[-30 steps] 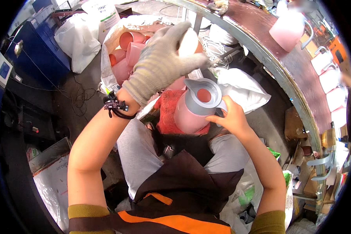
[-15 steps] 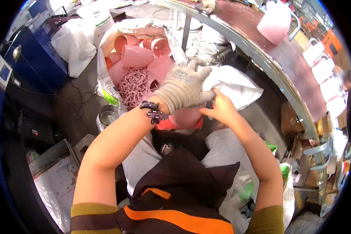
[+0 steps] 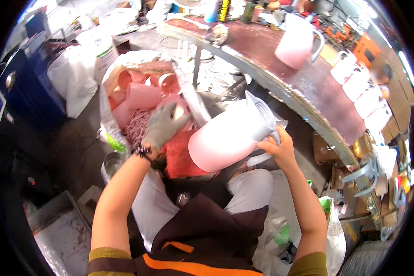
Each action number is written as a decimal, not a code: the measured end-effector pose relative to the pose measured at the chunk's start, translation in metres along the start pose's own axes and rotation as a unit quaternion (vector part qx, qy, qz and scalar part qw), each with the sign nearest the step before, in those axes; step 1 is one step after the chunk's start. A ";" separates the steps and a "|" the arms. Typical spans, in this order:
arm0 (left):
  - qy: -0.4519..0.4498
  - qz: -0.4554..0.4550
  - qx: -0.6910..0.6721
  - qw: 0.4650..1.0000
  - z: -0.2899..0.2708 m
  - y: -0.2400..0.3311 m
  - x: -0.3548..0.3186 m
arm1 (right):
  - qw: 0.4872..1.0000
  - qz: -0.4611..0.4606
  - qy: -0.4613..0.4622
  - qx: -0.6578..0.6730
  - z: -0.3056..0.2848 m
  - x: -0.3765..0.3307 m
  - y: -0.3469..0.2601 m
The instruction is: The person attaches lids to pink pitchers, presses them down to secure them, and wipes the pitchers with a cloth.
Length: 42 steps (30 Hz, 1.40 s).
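A jug (image 3: 230, 135), white fading to pink, lies tilted before me with its grey rim and spout up and to the right. My bare right hand (image 3: 280, 147) grips its grey handle with thumb and fingers. My left hand (image 3: 163, 124), in a pale knit glove, hovers at the near right edge of a white sack (image 3: 109, 78). Its fingers curl round a pale patch that I cannot make out. Inside the sack are pink cups (image 3: 142, 95) and many thin pink sticks (image 3: 137, 126). A red padded surface (image 3: 181, 154) shows under the jug.
A dark red table (image 3: 253, 43) with a metal edge curves along the right. Another white-pink jug (image 3: 295, 43) stands on it, with several more (image 3: 356, 83) farther right. White bags (image 3: 73, 76) and a blue cabinet (image 3: 30, 83) stand left. A metal tin (image 3: 112, 161) sits beside the sack.
My left hand has moved left, away from the jug, to the sack. The jug, mostly covered by my hands before, now shows fully, tilted in my right hand. The view has shifted.
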<state>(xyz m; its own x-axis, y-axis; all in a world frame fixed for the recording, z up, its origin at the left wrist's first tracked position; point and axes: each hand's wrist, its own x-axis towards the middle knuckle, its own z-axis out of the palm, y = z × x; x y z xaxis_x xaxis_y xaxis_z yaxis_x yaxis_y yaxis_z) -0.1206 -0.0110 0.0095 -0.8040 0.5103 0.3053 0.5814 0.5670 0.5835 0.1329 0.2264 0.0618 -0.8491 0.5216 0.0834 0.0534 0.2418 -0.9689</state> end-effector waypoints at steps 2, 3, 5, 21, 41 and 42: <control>-0.071 -0.034 0.027 0.997 0.030 -0.022 -0.012 | 0.998 0.012 0.029 0.055 -0.016 0.000 -0.011; -0.074 -0.035 0.055 0.995 0.045 -0.035 -0.021 | 0.996 0.015 0.041 0.084 -0.021 -0.001 -0.019; -0.119 -0.063 0.094 0.986 0.074 -0.041 -0.035 | 0.992 -0.019 0.083 0.090 -0.026 -0.001 -0.036; -0.111 -0.013 0.156 0.981 0.125 -0.042 -0.063 | 0.943 -0.155 0.279 -0.095 -0.114 0.137 -0.162; -0.097 -0.006 0.166 0.981 0.126 -0.049 -0.059 | 0.791 -0.108 0.450 -0.401 -0.151 0.298 -0.047; -0.097 -0.005 0.166 0.981 0.124 -0.049 -0.059 | 0.774 -0.128 0.460 -0.416 -0.135 0.297 -0.052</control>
<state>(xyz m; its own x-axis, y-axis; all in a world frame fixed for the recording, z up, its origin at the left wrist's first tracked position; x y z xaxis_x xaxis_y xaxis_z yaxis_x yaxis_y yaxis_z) -0.0867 0.0114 -0.1304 -0.7893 0.5993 0.1339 0.6088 0.7352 0.2979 -0.0509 0.4788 0.1681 -0.1750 0.6388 0.7492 0.5899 0.6773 -0.4397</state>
